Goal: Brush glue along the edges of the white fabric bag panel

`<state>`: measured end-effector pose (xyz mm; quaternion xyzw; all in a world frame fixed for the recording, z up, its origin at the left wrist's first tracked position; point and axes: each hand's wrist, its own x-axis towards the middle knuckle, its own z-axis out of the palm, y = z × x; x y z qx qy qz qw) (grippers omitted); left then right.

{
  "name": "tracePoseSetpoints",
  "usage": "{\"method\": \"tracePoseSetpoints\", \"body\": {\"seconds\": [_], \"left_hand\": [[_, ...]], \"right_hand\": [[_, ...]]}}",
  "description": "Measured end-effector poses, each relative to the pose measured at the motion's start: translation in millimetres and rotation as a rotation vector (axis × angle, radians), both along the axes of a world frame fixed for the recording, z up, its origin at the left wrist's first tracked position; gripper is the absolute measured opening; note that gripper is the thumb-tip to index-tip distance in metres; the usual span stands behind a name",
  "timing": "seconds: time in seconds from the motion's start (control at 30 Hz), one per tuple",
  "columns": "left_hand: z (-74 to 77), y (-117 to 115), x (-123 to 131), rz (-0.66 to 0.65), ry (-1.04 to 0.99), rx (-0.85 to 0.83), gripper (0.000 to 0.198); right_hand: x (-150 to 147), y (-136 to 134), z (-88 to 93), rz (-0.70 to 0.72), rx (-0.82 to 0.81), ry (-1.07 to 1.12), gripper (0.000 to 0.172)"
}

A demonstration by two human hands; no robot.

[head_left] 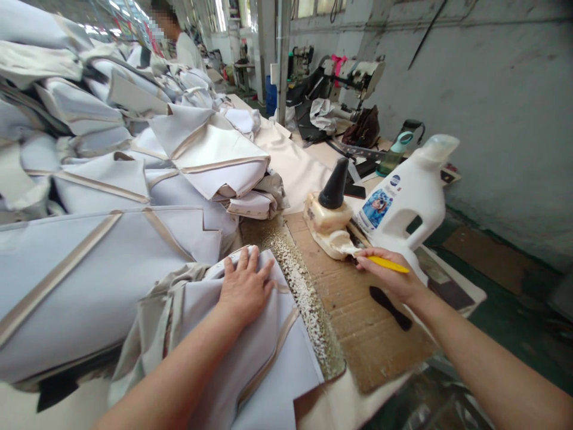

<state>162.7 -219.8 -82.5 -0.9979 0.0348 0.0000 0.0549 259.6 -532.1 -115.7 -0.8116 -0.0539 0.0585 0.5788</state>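
My left hand (244,285) lies flat, fingers spread, on a folded grey fabric piece with beige strips (250,358) at the near edge of the table. My right hand (394,278) is closed around a yellow brush handle (388,264). Its tip reaches into a glue-crusted pot (329,230) that carries a black cone nozzle (335,185). The pot sits on a brown cardboard sheet (371,334), smeared with dried glue crumbs (304,292) along its left edge.
Tall stacks of grey fabric pieces (111,179) fill the left side. A white plastic jug (403,197) stands behind the pot. A dark strip (391,307) lies on the cardboard. Sewing machines (353,74) and another person (179,36) are at the back.
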Motion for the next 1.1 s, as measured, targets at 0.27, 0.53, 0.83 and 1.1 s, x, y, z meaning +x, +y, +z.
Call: {"method": "tracePoseSetpoints", "body": {"seconds": [0.27,0.53,0.83,1.1], "left_hand": [[-11.9,2.7,-2.3,-0.068,0.004,0.018,0.043],[-13.6,4.0,-6.2,-0.058,0.041,-0.035,0.044],[-1.2,2.4,4.2,-0.059,0.054,-0.109,0.032],[20.0,-7.3,34.3,0.052,0.059,-0.204,0.016]], "right_hand": [[15.1,10.7,4.2,-0.160,0.043,-0.062,0.034],[12.9,6.5,6.4,-0.135,-0.171,-0.087,0.029],[3.2,2.6,16.0,0.283,-0.328,-0.310,0.026],[21.0,12.1,-1.8,-0.247,0.215,0.024,0.037]]}}
